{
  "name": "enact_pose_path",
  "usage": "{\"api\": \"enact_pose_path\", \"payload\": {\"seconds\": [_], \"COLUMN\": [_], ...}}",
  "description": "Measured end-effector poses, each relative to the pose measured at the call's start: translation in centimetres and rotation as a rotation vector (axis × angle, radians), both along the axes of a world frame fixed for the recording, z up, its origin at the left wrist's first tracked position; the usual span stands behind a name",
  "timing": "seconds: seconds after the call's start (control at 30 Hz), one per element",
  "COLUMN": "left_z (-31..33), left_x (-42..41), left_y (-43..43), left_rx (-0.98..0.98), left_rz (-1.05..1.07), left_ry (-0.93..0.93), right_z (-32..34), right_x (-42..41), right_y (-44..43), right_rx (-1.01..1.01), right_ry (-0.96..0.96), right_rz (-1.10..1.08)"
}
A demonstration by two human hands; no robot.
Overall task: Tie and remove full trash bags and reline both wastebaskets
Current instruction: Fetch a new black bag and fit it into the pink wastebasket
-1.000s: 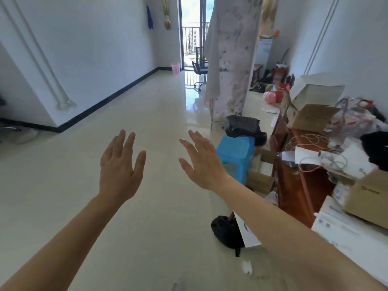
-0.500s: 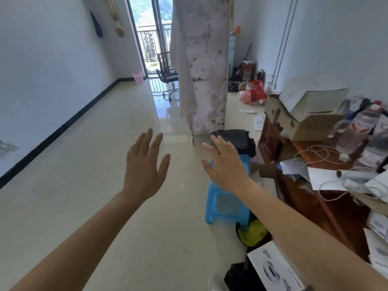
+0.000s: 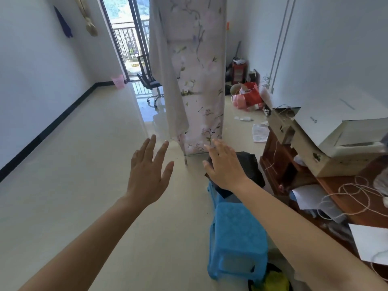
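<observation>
Pink wastebasket (image 3: 118, 80): on the floor (image 3: 73, 164) at its far left edge, against the wall, just beside the balcony door.
Black plastic bag (image 3: 252, 164): just beyond the blue stool (image 3: 237, 227), near the right edge of the floor, partly hidden by the right hand.
Left hand (image 3: 147, 173): raised in the air, grip apart, fingers straight and spread, holding nothing.
Right hand (image 3: 224, 166): raised beside it, grip apart, palm down above the bag; contact cannot be told.
Worktop (image 3: 346, 198): at right, carrying a cardboard box (image 3: 327, 148) and string.
</observation>
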State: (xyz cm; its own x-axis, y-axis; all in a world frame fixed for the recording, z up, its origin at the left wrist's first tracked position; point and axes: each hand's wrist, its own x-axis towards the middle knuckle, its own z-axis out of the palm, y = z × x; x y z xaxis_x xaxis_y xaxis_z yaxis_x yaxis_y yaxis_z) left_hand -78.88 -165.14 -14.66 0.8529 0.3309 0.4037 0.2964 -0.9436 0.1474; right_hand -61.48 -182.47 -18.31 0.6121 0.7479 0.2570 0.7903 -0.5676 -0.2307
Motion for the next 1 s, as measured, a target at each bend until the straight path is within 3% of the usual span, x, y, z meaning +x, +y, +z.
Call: {"api": "enact_pose_path", "payload": {"seconds": [0.17,0.47,0.73,1.0], "left_z": [-4.3,-12.7,-15.4,-29.0], "left_x": [9.5,31.5,48.1,58.3], "left_y": [9.5,21.0,18.8,14.7], "left_rx": [-0.06,-0.082,-0.011,0.044], "left_rz": [-0.03,-0.279,-0.587,-0.698], "left_ry": [0.066,0.417,0.581,0.793], "right_z": [-3.7,-10.8,-14.4,-27.9], "right_x": [8.6,23.8,30.2,38.2], "right_y": [6.3,11.4,6.8,5.5], "right_rx": [-0.065,-0.205,-0.216,-0.161], "right_ry": [-0.027,0.16,0.28,0.546], "right_rz": [-0.032,-0.46,-0.784,-0.935]}}
